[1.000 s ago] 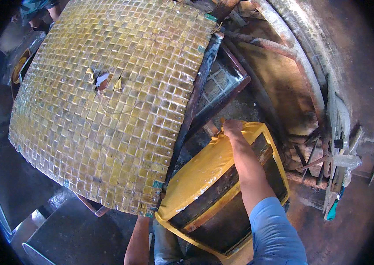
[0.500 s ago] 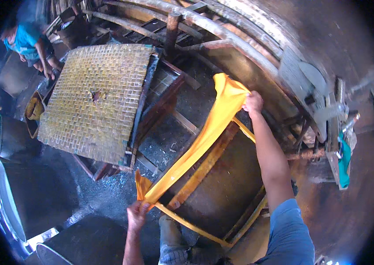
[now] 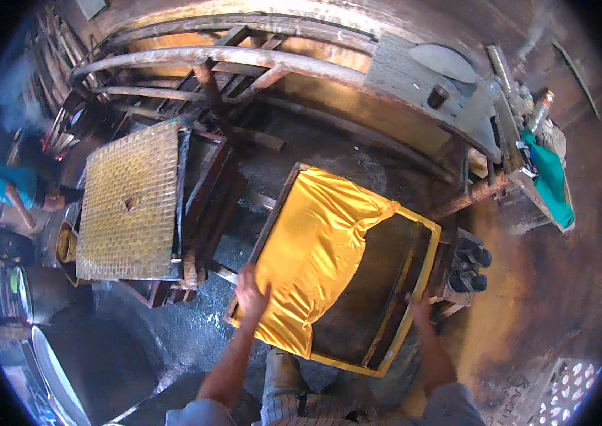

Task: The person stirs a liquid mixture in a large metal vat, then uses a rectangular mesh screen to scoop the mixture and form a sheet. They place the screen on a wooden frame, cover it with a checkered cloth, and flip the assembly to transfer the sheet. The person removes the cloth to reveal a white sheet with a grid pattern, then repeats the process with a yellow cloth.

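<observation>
A glossy yellow cloth (image 3: 322, 248) lies in wrinkles across the left part of a rectangular wooden frame (image 3: 414, 323). Its right edge is bunched and leaves the dark opening on the right uncovered. My left hand (image 3: 251, 295) is closed over the frame's left bar, its thumb on the cloth side; slight blur softens its fingers. On the opposite side, my right hand (image 3: 421, 307) grips the right bar, with its fingers partly hidden.
At left stands a woven mat panel (image 3: 130, 206) on a dark stand. Large dark pots (image 3: 95, 369) sit at lower left. Behind runs a pole railing (image 3: 230, 55). Sandals (image 3: 468, 266) rest right of the frame, below a green cloth (image 3: 549, 177). A person (image 3: 13, 186) bends at far left.
The yellow cloth, earlier stretched as a narrow strip between both hands, now lies spread on the frame. Both hands have let go of it and moved to the frame's sides. The view has turned.
</observation>
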The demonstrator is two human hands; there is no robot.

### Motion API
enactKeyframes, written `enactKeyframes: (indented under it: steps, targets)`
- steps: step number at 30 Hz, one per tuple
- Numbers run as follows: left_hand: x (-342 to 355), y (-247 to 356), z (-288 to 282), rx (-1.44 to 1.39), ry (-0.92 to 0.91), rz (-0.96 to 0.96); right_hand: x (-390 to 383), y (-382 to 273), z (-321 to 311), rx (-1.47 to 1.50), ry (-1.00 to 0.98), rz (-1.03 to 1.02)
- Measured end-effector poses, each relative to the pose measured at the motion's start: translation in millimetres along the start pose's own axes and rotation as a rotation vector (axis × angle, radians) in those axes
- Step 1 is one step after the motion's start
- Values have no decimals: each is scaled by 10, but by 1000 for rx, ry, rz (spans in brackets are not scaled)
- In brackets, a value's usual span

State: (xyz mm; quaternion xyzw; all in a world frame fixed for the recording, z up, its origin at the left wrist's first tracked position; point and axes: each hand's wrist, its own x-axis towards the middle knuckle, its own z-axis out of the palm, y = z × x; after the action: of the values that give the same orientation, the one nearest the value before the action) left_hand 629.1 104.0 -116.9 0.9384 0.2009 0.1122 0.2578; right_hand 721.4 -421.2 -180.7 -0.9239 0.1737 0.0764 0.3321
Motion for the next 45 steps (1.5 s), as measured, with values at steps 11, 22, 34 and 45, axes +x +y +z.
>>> enactKeyframes:
  steps: [11, 22, 34, 45]
  targets:
    - [884, -709, 575, 222, -170, -492, -2010, 1375, 324, 606, -601, 122]
    - [-222, 387, 1138, 198, -246, -415, -2271, 2406, -501, 809, -194, 513]
    - [-962, 1704, 1801, 464, -104, 97, -2366, 2933, -532, 1591, -263, 725]
    - [-2940, 3720, 1979, 238, -709, 461, -1765, 2649, -430, 1384, -220, 739]
